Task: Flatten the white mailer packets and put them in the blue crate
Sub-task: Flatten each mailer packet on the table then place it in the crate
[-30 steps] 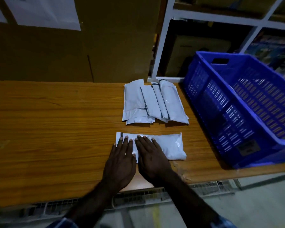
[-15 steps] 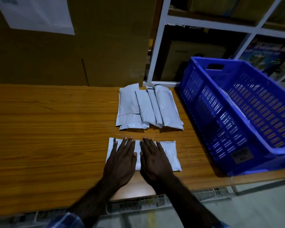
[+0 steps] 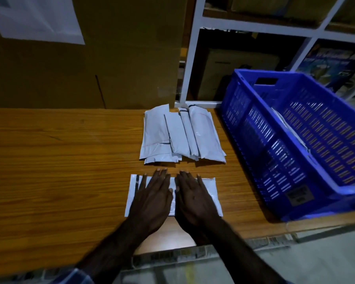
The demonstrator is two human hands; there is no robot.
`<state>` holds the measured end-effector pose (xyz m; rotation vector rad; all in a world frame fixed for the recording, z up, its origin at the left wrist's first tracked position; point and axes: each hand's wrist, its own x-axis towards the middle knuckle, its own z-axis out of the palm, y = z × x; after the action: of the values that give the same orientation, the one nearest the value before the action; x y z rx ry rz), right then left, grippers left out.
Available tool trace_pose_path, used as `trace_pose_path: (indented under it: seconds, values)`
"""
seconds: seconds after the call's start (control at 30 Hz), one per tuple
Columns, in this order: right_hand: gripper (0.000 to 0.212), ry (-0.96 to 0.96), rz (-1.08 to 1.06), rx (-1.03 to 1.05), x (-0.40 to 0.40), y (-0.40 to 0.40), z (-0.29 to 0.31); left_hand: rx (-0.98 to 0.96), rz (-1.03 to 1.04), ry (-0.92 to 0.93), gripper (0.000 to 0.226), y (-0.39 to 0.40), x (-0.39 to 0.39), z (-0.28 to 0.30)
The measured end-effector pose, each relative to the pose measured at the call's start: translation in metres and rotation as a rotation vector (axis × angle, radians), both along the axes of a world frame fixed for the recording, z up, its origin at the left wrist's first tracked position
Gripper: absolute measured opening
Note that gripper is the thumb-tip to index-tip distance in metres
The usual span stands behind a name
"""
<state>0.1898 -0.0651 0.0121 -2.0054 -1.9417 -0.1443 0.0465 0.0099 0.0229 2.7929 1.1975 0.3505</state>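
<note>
I have my left hand [image 3: 152, 198] and right hand [image 3: 194, 199] side by side, fingers straight and flat, pressing a packet [image 3: 210, 189] on the table [image 3: 55, 173] near its front edge. A pile [image 3: 180, 134] of packets lies just behind it, and the crate [image 3: 279, 140] stands to the right, something white inside it.

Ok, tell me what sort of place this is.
Probably a warehouse packing or dispatch station: white mailer packets stacked on a wooden bench, a blue crate beside them, and white shelving holding boxes behind.
</note>
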Motion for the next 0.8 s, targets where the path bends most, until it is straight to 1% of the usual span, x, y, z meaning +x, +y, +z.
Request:
trace_pose_path:
  seconds: [0.1,0.2,0.43,0.53,0.6,0.63,0.7,0.8]
  values:
    - [0.053,-0.037,-0.022,-0.013,0.01,-0.005,0.0,-0.006,-0.066,-0.019,0.064,-0.006,0.015,0.003]
    - [0.054,-0.047,-0.003,-0.041,0.011,-0.01,-0.005,-0.056,-0.082,-0.002,0.067,-0.01,0.019,-0.006]
    - [0.049,0.02,-0.014,0.039,0.006,-0.016,-0.015,-0.058,-0.089,-0.025,0.06,-0.01,0.018,-0.015]
    - [0.051,0.054,-0.009,-0.015,0.008,-0.013,-0.012,-0.068,-0.075,-0.004,0.065,-0.01,0.018,-0.013]
    - [0.055,0.119,-0.009,-0.065,0.012,-0.009,-0.003,-0.052,-0.064,0.01,0.067,-0.01,0.02,-0.007]
    - [0.055,0.141,-0.024,-0.079,0.016,-0.007,0.003,-0.035,-0.067,0.01,0.064,-0.011,0.023,-0.003]
    - [0.052,0.122,-0.1,-0.057,0.028,-0.006,0.01,0.016,-0.09,-0.01,0.055,-0.012,0.033,0.004]
    - [0.056,0.124,-0.205,-0.081,0.043,-0.011,0.007,0.003,-0.119,0.016,0.054,-0.017,0.047,0.006]
